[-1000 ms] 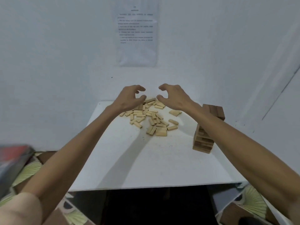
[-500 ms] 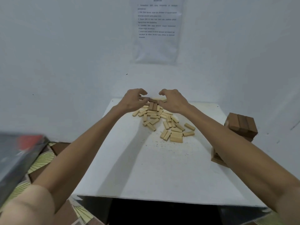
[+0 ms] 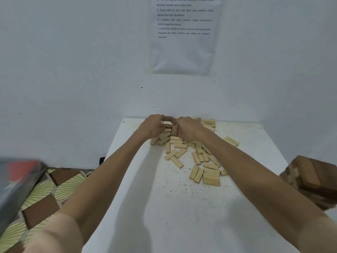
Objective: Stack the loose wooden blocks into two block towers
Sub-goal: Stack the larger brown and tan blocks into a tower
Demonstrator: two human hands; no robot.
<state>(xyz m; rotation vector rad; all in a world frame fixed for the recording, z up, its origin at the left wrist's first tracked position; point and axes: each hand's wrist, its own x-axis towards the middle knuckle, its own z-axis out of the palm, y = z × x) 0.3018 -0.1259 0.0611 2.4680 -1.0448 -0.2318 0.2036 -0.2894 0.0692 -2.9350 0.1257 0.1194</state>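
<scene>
A heap of pale loose wooden blocks [image 3: 198, 157] lies spread over the far half of the white table [image 3: 164, 212]. Both hands reach into the heap's far end, close to the wall. My left hand [image 3: 154, 127] curls its fingers over pale blocks there. Right beside it, my right hand [image 3: 189, 129] curls round a block standing on end between the two hands. A darker block shows just above the fingers. At the right edge stands a blurred tower of brown blocks [image 3: 312, 181], partly cut off by the frame.
The table's far edge meets a white wall with a printed sheet [image 3: 184, 33] on it. Patterned floor tiles [image 3: 45, 198] show left of the table. A blurred dark object with a red patch [image 3: 16, 181] sits at the left edge.
Both hands have dropped from above the heap onto its far end and closed on blocks. The view has moved closer and swung left, pushing the brown tower toward the right edge.
</scene>
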